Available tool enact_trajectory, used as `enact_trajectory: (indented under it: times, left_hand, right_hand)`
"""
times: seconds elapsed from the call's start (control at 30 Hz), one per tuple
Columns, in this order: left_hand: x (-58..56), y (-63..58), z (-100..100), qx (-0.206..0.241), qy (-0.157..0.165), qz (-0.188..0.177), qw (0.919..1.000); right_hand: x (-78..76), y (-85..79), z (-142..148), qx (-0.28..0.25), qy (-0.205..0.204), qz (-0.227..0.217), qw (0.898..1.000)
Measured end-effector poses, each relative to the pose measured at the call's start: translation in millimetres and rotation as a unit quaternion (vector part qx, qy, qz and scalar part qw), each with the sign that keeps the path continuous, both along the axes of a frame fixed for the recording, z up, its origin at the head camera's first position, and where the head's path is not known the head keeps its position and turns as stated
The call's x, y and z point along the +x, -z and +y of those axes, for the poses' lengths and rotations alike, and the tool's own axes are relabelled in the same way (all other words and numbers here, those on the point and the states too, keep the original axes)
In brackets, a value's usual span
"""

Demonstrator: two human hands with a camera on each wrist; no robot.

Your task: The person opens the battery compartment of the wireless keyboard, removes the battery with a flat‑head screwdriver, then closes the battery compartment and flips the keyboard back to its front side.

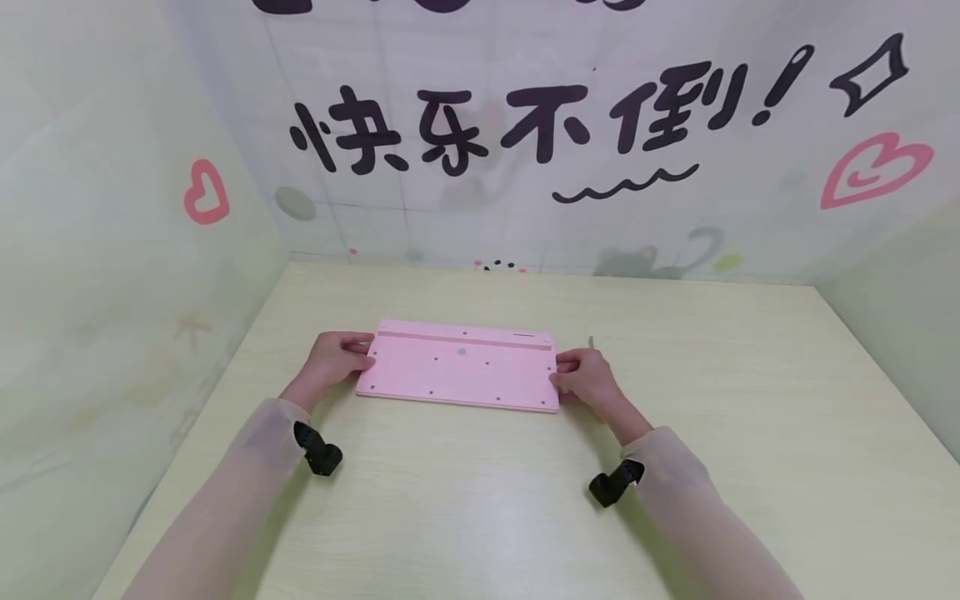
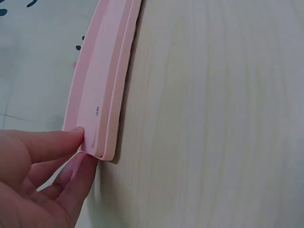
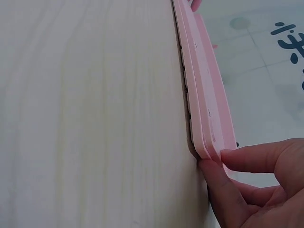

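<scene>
A pink keyboard (image 1: 459,379) lies with its underside facing up, small dark screws dotted over it and a raised strip along its far side. My left hand (image 1: 328,362) pinches its left end, and my right hand (image 1: 591,379) pinches its right end. In the left wrist view, the left hand (image 2: 45,175) has fingertips on both faces of the keyboard's (image 2: 102,85) corner. Seen from the right wrist, keycaps show under the near edge of the keyboard (image 3: 202,90), close over the table, and the right hand (image 3: 259,185) holds the corner.
The pale wood-grain table (image 1: 465,500) carries the keyboard. A small grey thing (image 1: 591,342) sticks out just beyond the right hand. White printed cloth (image 1: 480,208) hangs behind the table's far edge, and pale walls (image 1: 112,292) stand at both sides.
</scene>
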State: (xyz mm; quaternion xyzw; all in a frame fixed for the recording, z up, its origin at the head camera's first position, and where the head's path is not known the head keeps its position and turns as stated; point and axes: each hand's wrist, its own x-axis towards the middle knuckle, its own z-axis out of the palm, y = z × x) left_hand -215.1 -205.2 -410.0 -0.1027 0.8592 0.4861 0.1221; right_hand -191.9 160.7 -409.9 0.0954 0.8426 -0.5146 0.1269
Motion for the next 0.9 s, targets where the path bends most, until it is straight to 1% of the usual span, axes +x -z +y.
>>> enact_trajectory:
  times: [0.17, 0.33, 0.43, 0.63, 0.8, 0.9]
  left_hand:
    - [-1.2, -0.1, 0, -0.01, 0.006, 0.003, 0.9999]
    - [-3.1, -2.0, 0, -0.012, 0.007, -0.01, 0.9999]
    - [-4.1, -4.7, 0, -0.004, 0.005, -0.022, 0.9997]
    - [-7.2, -15.5, 6, 0.009, -0.016, -0.032, 0.9993]
    - [-13.0, -27.6, 17, 0.001, -0.018, -0.025, 0.9995]
    - [-17.5, -34.3, 25, 0.001, -0.013, -0.019, 0.9997]
  right_hand:
    - [0.8, -0.7, 0, 0.007, -0.007, 0.003, 1.0]
    - [1.6, -1.5, 0, 0.015, -0.01, 0.013, 1.0]
    - [2.1, -1.5, 0, 0.016, -0.012, 0.016, 1.0]
    - [3.3, -2.8, 1, 0.015, -0.012, 0.02, 1.0]
    - [4.8, -2.9, 2, 0.007, -0.007, 0.015, 1.0]
    - [4.9, -2.4, 2, 0.004, -0.003, 0.013, 1.0]
